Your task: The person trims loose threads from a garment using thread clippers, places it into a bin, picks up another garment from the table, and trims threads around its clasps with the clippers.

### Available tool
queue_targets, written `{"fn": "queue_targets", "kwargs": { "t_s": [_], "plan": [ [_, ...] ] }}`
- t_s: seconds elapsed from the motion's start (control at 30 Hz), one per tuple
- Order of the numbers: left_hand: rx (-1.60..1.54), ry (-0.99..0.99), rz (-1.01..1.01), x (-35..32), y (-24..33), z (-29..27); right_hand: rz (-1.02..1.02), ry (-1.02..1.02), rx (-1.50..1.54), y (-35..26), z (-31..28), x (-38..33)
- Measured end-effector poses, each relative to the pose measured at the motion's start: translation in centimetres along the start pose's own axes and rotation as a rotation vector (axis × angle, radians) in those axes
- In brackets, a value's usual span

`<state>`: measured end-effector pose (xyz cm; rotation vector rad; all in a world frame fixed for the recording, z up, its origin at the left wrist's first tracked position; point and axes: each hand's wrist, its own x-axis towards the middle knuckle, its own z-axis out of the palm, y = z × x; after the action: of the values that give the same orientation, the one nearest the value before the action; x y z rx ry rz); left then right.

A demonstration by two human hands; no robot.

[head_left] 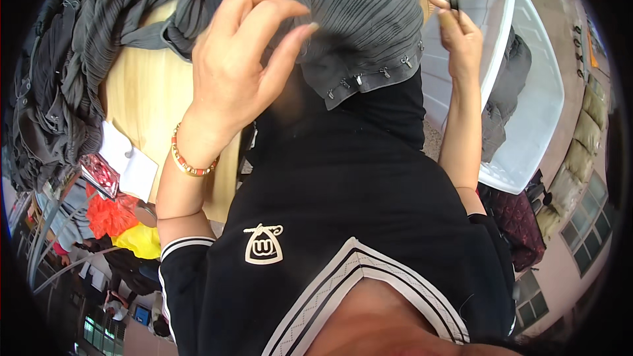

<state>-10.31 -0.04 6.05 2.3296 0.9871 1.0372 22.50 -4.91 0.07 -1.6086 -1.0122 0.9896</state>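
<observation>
A dark grey pleated garment [369, 13] lies across my lap, with several small metal hooks [359, 80] along its near edge. Over its left part, my left hand [241, 59] is raised with fingers curled and thumb tip close to the index fingertip. Whatever it may pinch is too small to make out. Out to the right, beside the garment's edge, my right hand [461, 39] is closed, fingertips together around a small dark thing blurred by motion.
A pale plastic bin [527, 151] with grey cloth [508, 92] inside stands on the right. On the left, more dark grey garments [59, 105] are heaped on a light wooden table [148, 86]. White paper [135, 171], a red bag [112, 214] and a yellow bag [142, 242] are nearby.
</observation>
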Motion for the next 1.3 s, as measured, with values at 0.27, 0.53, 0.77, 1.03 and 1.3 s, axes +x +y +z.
{"fn": "queue_targets", "kwargs": {
  "t_s": [0.27,0.53,0.77,1.03,1.3],
  "plan": [
    [0.019,-0.062,-0.240,1.8,0.1,3.3,-0.329,-0.099,0.039,0.1,3.2,3.0],
    [0.046,0.015,-0.143,7.7,-3.7,6.8,-0.198,0.218,0.176,2.9,3.1,9.4],
    [-0.128,0.156,-0.163,6.5,1.4,4.6,-0.183,0.180,0.173,9.6,1.6,11.4],
    [-0.228,0.084,-0.330,-1.1,1.1,6.1,-0.043,0.110,0.205,5.0,3.0,6.5],
    [-1.026,-0.061,-1.139,-2.9,0.6,8.4,-0.271,-0.173,0.095,0.3,3.2,2.3]
  ]
}}
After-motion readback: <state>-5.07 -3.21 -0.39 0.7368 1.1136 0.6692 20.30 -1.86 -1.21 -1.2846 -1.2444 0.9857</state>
